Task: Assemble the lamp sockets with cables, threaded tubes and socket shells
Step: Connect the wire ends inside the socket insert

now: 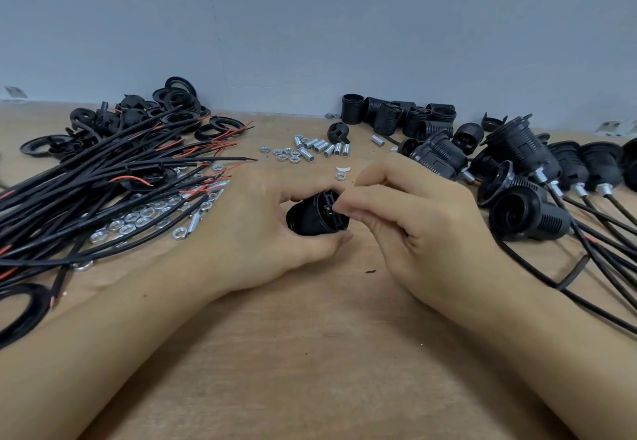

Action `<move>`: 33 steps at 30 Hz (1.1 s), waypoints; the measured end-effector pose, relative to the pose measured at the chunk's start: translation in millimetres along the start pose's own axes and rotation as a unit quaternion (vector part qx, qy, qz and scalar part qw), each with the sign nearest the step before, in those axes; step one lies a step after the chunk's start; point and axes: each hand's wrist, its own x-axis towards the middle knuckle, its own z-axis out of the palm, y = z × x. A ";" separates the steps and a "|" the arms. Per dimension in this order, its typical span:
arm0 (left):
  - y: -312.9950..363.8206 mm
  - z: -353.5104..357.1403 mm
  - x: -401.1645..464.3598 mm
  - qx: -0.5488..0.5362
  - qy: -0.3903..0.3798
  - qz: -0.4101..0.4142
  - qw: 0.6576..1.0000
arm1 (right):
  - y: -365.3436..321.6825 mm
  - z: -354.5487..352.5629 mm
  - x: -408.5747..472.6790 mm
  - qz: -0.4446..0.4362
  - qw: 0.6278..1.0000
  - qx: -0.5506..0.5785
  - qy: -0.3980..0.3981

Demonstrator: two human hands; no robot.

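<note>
Socket shell [315,213] — black, ribbed plastic — gripped, seemingly both hands.

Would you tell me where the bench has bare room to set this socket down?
Bare table lies between the forearms, below the left hand and right hand. A smaller patch sits behind the cable bundle, left of the threaded tubes. Cables crowd the left; finished sockets crowd the right.

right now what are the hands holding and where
Left hand grips the black socket body around its side; right hand fingertips pinch at its top end.
</note>
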 end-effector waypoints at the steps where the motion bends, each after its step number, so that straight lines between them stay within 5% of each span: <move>1: -0.9 -0.2 0.0 0.003 -0.006 0.006 1.000 | -0.2 0.0 -0.1 -0.002 1.000 -0.001 -0.005; 18: 3.0 -2.9 -0.4 -0.046 -0.024 -0.027 0.998 | -5.0 -5.3 -0.9 0.057 0.989 0.135 -0.008; 33: 1.2 6.1 -2.1 0.023 -0.023 0.001 0.999 | -8.9 -3.2 3.6 0.109 0.975 0.184 -0.051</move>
